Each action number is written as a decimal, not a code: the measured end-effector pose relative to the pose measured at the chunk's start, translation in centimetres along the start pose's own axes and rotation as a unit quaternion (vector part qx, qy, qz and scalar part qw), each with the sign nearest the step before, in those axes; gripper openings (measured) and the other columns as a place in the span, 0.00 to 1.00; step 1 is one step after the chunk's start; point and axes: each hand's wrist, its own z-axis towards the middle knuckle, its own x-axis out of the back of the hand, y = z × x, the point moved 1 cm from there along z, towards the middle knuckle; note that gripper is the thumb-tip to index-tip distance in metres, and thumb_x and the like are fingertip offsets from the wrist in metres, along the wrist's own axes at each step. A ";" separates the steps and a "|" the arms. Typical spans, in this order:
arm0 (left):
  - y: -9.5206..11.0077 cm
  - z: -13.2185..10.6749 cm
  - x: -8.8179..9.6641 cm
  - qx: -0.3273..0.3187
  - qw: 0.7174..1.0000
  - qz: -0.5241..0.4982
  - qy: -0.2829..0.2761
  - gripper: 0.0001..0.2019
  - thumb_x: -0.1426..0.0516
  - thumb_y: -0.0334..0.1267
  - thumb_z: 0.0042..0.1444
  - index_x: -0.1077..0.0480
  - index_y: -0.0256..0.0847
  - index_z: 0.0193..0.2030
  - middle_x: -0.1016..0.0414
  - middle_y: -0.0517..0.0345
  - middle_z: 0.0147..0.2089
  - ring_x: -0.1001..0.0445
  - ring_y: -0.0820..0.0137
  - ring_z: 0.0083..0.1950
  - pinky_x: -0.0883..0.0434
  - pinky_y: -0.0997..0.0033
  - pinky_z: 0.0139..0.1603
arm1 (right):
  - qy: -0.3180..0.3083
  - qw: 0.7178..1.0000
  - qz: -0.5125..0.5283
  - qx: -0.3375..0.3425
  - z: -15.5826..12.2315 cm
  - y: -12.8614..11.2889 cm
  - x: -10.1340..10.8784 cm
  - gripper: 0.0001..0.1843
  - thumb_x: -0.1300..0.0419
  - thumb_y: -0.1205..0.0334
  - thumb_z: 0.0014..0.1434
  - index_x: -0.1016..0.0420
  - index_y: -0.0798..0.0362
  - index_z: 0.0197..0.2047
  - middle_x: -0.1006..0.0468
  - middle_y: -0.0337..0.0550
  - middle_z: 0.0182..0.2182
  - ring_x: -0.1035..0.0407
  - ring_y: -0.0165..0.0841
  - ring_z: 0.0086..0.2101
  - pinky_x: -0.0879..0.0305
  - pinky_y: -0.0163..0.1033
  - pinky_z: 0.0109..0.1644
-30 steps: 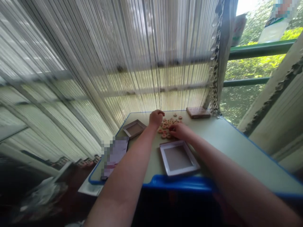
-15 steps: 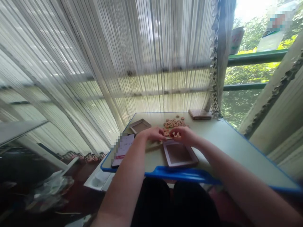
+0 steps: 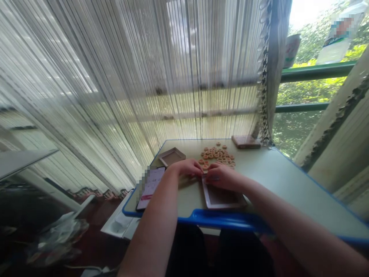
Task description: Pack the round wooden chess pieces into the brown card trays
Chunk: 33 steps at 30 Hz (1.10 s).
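A shallow square wooden box lies at the table's near edge, its inside bare where I can see it. My left hand is at the box's far left corner, fingertips pinched together. My right hand reaches over the box's far rim with its fingers curled, close to the left fingertips. Whatever either hand holds is hidden or too small to make out. Just beyond the hands, many round wooden pieces, like Chinese chess discs, lie in a loose pile.
Another shallow wooden tray sits at the back left, with a phone in front of it. A flat wooden box rests at the back right. The table has a blue edge; a string curtain hangs behind it.
My right hand has moved from the near pieces to over the box's far rim. The left hand has shifted slightly towards the box corner. The view has tilted a little.
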 end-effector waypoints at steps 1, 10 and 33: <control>0.0 0.0 0.0 0.002 1.000 -0.010 0.000 0.13 0.40 0.39 0.40 0.23 0.38 0.34 0.27 0.60 0.24 0.39 0.78 0.21 0.43 0.77 0.22 | 0.004 1.000 -0.005 -0.005 0.0 0.1 0.0 0.07 0.39 0.59 0.50 0.22 0.51 0.32 0.28 0.45 0.34 0.35 0.33 0.35 0.38 0.37 0.38; -0.2 0.1 -0.1 -0.002 0.999 -0.035 -0.008 0.11 0.39 0.36 0.40 0.23 0.37 0.33 0.27 0.60 0.24 0.38 0.78 0.21 0.43 0.78 0.21 | 0.010 0.999 -0.030 -0.007 0.1 0.5 -0.2 0.09 0.40 0.57 0.51 0.23 0.48 0.35 0.28 0.43 0.32 0.35 0.32 0.34 0.40 0.35 0.37; 0.4 -0.2 0.0 0.002 0.998 -0.057 -0.020 0.10 0.41 0.34 0.40 0.23 0.36 0.32 0.29 0.60 0.21 0.37 0.78 0.22 0.41 0.79 0.23 | 0.010 0.997 -0.079 -0.016 0.3 -0.1 0.0 0.11 0.42 0.53 0.51 0.24 0.49 0.33 0.26 0.41 0.28 0.34 0.32 0.33 0.41 0.34 0.34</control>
